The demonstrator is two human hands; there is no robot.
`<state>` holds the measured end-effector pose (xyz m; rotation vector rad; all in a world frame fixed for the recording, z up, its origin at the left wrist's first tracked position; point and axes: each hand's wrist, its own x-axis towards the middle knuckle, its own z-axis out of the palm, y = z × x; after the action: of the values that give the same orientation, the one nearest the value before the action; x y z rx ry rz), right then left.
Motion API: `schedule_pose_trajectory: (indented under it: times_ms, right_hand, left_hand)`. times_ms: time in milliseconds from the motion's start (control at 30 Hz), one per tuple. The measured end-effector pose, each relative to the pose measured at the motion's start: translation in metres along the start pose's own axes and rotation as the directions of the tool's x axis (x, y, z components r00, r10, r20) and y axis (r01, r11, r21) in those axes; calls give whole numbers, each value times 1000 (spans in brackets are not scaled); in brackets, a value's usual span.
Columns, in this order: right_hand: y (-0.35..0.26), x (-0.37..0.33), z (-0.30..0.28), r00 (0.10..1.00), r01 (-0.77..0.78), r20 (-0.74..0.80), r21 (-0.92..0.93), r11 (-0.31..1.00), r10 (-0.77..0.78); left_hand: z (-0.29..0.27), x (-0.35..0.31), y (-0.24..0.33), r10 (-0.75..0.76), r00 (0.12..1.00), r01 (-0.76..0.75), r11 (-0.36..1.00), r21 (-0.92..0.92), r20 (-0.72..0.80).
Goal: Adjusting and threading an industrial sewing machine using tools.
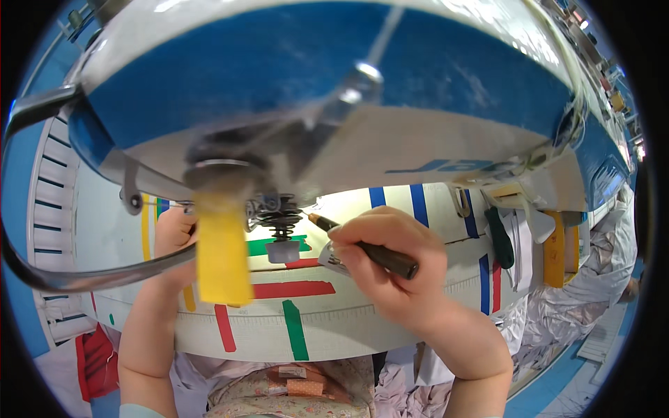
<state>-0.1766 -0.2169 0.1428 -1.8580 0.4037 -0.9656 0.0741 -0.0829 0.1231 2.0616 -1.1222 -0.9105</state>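
Note:
A blue and white sewing machine head (334, 90) fills the upper part of the view. Below it are a dark coil spring (282, 221) and a grey knob (283, 251). My right hand (390, 261) is closed around a dark pen-like tool (389, 259), its tan tip pointing left toward the spring. A small grey flat piece (329, 258) shows beside those fingers. My left hand (173, 240) is left of the spring, its fingers curled; a hanging yellow strip (224, 254) and a curved metal bar (90, 279) partly hide it, and what it holds cannot be seen.
The white table (376, 331) carries a ruler scale and red, green, blue and yellow tape strips. At right lie a dark green handle (499, 237), white papers (519, 244) and a yellow holder (554, 251). White fabric (571, 306) is bunched beyond; red cloth (97, 362) hangs at lower left.

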Motion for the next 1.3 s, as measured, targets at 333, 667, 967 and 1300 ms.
schedule_pose_trajectory:
  times_ms: [333,667,967,1300]
  right_hand:
    - [-8,0,9,983,186,19,-73,980,-185]
    - [-17,7,24,962,274,62,-260,926,-267]
    - [-10,-9,32,982,155,146,-248,956,-121]
    - [-14,-9,36,943,323,205,-381,866,-262]
  left_hand:
    - [9,1,17,286,944,-280,958,57,-166]
    - [4,0,19,465,869,-470,883,17,-170]
    - [3,0,14,455,880,-456,890,30,-136]
    - [1,-1,18,453,885,-449,891,66,-108]
